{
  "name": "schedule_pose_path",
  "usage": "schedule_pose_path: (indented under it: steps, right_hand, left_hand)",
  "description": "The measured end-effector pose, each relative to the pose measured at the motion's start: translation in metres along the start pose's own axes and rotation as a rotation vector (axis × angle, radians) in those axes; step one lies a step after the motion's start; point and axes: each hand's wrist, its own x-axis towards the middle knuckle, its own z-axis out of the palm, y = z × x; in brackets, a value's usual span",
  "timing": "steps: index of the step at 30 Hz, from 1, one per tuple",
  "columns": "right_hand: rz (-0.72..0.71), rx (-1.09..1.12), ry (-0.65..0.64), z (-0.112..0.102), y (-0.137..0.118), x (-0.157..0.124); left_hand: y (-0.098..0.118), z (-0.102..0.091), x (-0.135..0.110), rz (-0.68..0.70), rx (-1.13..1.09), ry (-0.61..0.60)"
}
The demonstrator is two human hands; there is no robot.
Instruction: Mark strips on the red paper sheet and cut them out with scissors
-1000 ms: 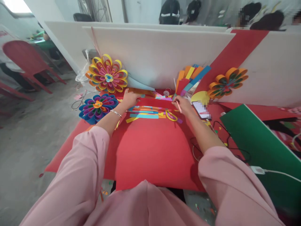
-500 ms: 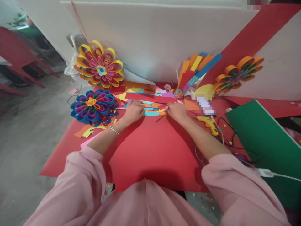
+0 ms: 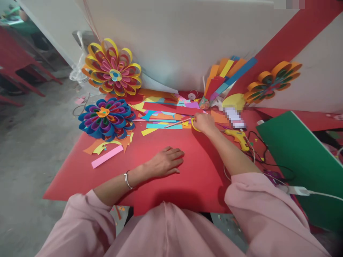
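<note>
Flowers [image 3: 103,112]: three already assembled
Strips [image 3: 155,126]: cut, left unlooped
Left hand [image 3: 165,162]: resting, fingers spread, on red sheet [image 3: 195,164]
Right hand [image 3: 205,122]: curled around pencil [image 3: 177,124] and yellow handle [image 3: 193,126], with unclear grip

Tabletop [image 3: 80,178]: uniform red. Scissors handle [image 3: 195,126]: yellow. Pencil [image 3: 175,124]: pinkish. Rear flower [image 3: 115,75]: yellow, orange, red, pink; blue-and-yellow centre. Front flower [image 3: 103,112]: blue, purple, green, red; orange centre.
</note>
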Motion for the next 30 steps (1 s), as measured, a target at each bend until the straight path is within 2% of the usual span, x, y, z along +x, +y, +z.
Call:
schedule_pose_path:
  steps: [3,6,13,15,18,21,23,27,30]
  right_hand:
    - [0.047,-0.025,-0.075,0.008,0.022,-0.004]
    - [0.052,-0.021,-0.093,0.01,0.025,-0.002]
    - [0.069,-0.07,-0.164,-0.003,0.021,0.01]
    - [0.024,-0.111,-0.12,-0.004,0.018,0.006]
    - [-0.181,-0.084,-0.024,-0.002,0.008,-0.003]
    - [-0.406,0.005,-0.037,0.006,-0.006,-0.009]
    - [-0.486,-0.004,-0.061,0.011,-0.013,-0.01]
    - [-0.507,-0.062,-0.047,0.014,-0.017,-0.006]
    - [-0.376,-0.045,0.027,0.006,-0.01,0.001]
  left_hand:
    - [-0.006,0.02,-0.005,-0.022,0.011,-0.026]
    - [-0.012,0.032,-0.007,-0.036,-0.014,-0.036]
    - [-0.011,0.03,-0.007,-0.045,-0.045,-0.021]
    - [-0.01,0.029,-0.007,-0.047,-0.051,-0.025]
    - [-0.01,0.029,-0.007,-0.052,-0.061,-0.039]
    - [-0.01,0.028,-0.007,-0.058,-0.068,-0.053]
    - [-0.01,0.028,-0.007,-0.06,-0.07,-0.058]
    - [-0.011,0.028,-0.007,-0.057,-0.064,-0.057]
    - [-0.011,0.028,-0.007,-0.051,-0.056,-0.05]
